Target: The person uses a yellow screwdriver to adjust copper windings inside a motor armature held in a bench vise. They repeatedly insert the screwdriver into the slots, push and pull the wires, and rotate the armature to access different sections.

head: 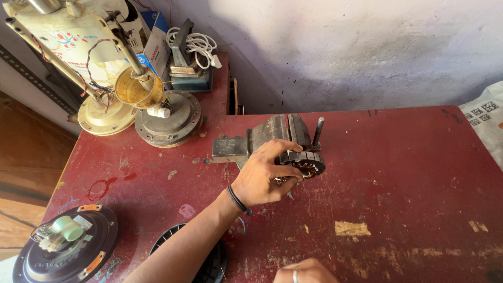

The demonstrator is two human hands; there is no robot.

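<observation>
Copper windings showed inside the round motor core (309, 166), which sat at the front of the bench vise (272, 137) near the middle of the red worktop (408, 199). The left hand (264, 175) grasped this core, fingers curled over its top and thumb at its side, a dark band on the wrist. A grey steel rod (318, 131) stood upright just beside the core, at the right end of the vise. The right hand (304, 272) lay at the bottom edge of the view, well apart from the core, a ring on one finger; so little of it showed that I could not tell whether it was clenched or released.

Near the left forearm a black ribbed disc (212, 262) lay flat on the worktop, partly hidden by the arm. At the lower left corner a black round fan motor (65, 243) lay with a pale green part on top. At the back left stood a grey motor housing (167, 118), a brass-coloured cup (137, 88) tilted above it on a spring-wrapped rod; whether the cup held anything could not be seen. A cream fan base (105, 116) stood beside the housing, with a coil of white cord (196, 46) on a blue-green box behind.
</observation>
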